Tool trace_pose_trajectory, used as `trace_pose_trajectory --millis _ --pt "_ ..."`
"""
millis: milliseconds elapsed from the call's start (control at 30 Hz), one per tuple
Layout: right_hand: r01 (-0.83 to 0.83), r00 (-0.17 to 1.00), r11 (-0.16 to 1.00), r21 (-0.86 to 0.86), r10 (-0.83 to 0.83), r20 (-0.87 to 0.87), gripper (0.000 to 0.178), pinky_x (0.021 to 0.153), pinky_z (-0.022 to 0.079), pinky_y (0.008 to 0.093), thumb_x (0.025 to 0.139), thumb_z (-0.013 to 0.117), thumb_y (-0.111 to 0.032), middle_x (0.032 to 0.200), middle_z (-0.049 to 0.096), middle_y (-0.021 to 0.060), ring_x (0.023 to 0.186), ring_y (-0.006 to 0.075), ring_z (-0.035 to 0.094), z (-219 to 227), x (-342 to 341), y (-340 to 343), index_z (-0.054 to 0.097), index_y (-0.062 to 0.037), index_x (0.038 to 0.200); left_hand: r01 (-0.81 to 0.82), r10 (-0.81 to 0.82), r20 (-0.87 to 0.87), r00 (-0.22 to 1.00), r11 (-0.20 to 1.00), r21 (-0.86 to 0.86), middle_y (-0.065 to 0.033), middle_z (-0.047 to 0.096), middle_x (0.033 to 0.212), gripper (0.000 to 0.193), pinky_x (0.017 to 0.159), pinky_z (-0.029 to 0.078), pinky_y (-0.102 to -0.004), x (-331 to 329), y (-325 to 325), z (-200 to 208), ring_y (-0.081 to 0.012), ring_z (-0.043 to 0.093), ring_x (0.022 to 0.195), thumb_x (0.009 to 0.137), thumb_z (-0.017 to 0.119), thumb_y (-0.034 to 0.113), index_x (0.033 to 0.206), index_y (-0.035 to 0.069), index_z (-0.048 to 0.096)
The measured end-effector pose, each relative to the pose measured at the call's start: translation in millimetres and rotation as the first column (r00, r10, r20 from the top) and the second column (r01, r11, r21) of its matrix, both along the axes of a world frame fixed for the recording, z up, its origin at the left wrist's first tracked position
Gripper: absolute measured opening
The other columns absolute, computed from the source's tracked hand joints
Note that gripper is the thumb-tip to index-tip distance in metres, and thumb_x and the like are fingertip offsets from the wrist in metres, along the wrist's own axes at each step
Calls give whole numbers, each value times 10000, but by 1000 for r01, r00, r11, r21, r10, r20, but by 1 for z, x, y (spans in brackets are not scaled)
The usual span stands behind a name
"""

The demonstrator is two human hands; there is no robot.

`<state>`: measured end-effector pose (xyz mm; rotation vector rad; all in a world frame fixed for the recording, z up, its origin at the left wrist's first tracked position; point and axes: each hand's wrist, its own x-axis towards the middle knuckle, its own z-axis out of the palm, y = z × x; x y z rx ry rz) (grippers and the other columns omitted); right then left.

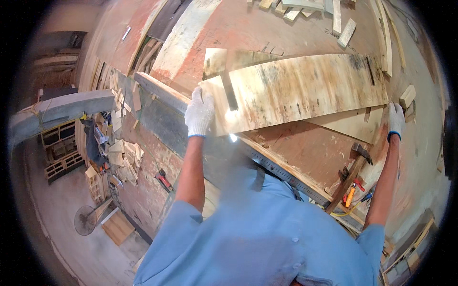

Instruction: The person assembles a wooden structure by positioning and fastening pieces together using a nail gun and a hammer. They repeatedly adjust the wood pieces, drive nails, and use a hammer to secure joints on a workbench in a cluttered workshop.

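A long plywood board [305, 86] with dark stains and a narrow slot near each end spans the bench in front of me, slightly tilted. My left hand [199, 114], in a white knit glove, is closed on its left end. At the opposite end my right hand [396, 119], gloved likewise, is closed at the board's right edge; its fingertips are partly hidden. Beneath lies a second plywood board [350, 123], mostly covered, showing a slot near its right end.
A hammer [362, 153] and an orange-handled tool [350, 196] lie near my right forearm. Along the bench's near edge runs a marked metal strip [286, 174]. Wood blocks [347, 33] lie at the far side. To the left are scrap wood [126, 159] and a red tool [163, 180].
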<state>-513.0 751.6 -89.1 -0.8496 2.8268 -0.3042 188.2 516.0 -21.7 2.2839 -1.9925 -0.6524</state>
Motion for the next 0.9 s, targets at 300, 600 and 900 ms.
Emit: trace_pose_trajectory --millis 300,600,900 --pt "8 991 1000 6 -9 134 646 1072 447 392 994 560 -576 1337 695 187 1251 345 632 -38 -36 -36 683 -32 1319 -168 121 -347 930 980 -109 -258 575 1470 611 1134 427 -461 -11 -11 -16 -406 568 1345 1010 541 381 1489 6 490" --pt "46 942 988 149 -92 323 622 978 484 373 997 600 -520 1169 741 205 1088 270 679 -11 -22 39 699 51 1224 41 -60 -132 989 989 -143 -285 542 1493 686 1170 395 -450 -35 -81 -13 -424 519 1388 966 580 351 1510 -53 467" --pt "176 945 982 -72 -149 290 425 956 500 358 1021 624 -382 1130 749 158 1060 238 685 -25 70 98 707 0 1190 -23 7 -90 996 984 -175 -271 613 1415 605 1135 430 -461 -41 -75 -60 -410 568 1341 970 608 358 1441 -20 565"
